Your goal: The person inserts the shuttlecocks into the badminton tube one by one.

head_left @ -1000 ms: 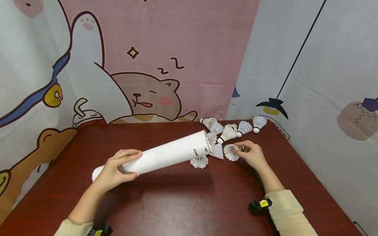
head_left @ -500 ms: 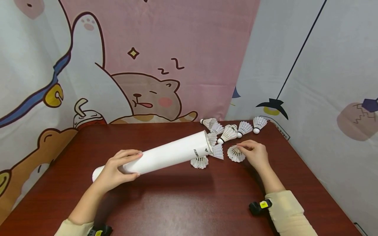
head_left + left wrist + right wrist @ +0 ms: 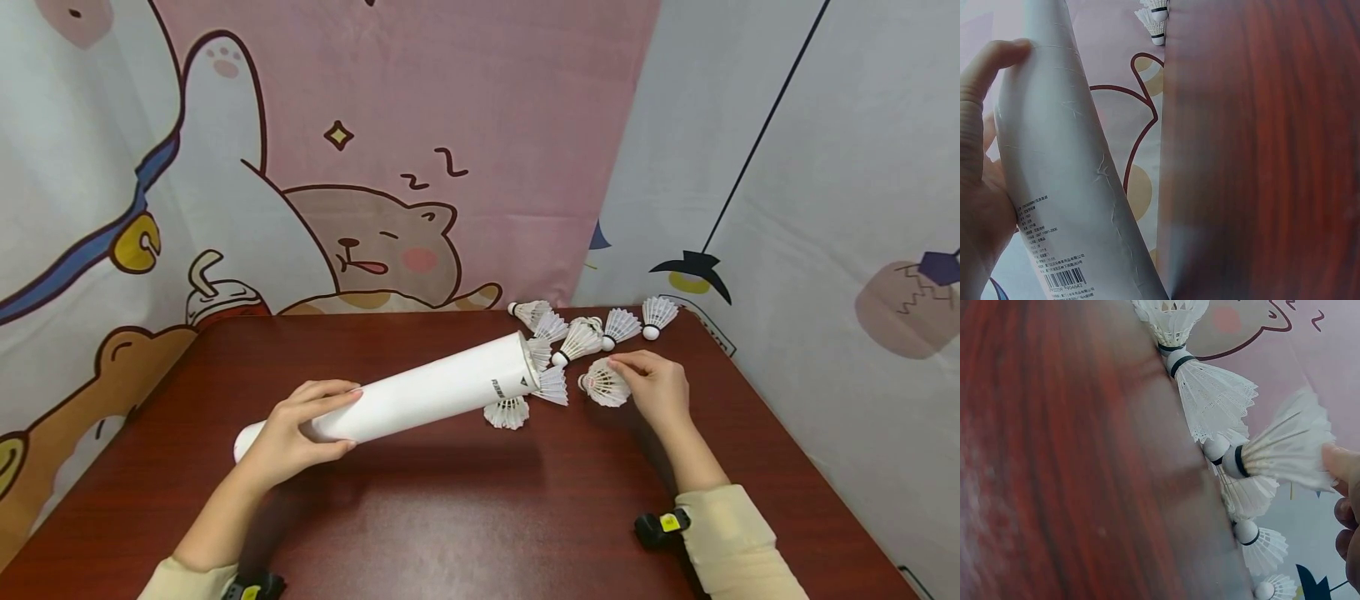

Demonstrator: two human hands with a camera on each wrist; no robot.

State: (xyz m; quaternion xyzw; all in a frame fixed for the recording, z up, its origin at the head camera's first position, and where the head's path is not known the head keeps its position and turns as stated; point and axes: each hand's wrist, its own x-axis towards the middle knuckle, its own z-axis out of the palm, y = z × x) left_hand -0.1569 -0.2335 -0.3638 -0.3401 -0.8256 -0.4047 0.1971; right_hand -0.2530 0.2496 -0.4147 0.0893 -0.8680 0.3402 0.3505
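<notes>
A long white shuttlecock tube (image 3: 435, 387) slants up to the right above the table, gripped near its lower end by my left hand (image 3: 296, 429). In the left wrist view the thumb lies along the tube (image 3: 1060, 144), with a barcode and small print below it. My right hand (image 3: 656, 387) pinches a white shuttlecock (image 3: 603, 383) by its feather rim. The cork of this shuttlecock (image 3: 1282, 447) points left, toward the tube's end. Whether anything is inside the tube cannot be seen.
Several shuttlecocks (image 3: 577, 340) lie loosely together at the back right of the dark red table (image 3: 450, 517). One shuttlecock (image 3: 507, 412) lies below the tube's raised end, which partly hides it and others. A printed curtain (image 3: 450, 125) hangs behind the table's back edge.
The shuttlecock in my right hand has turned: its open feather end faced left and forward earlier, and its cork now points left. The left hand and tube have stayed put.
</notes>
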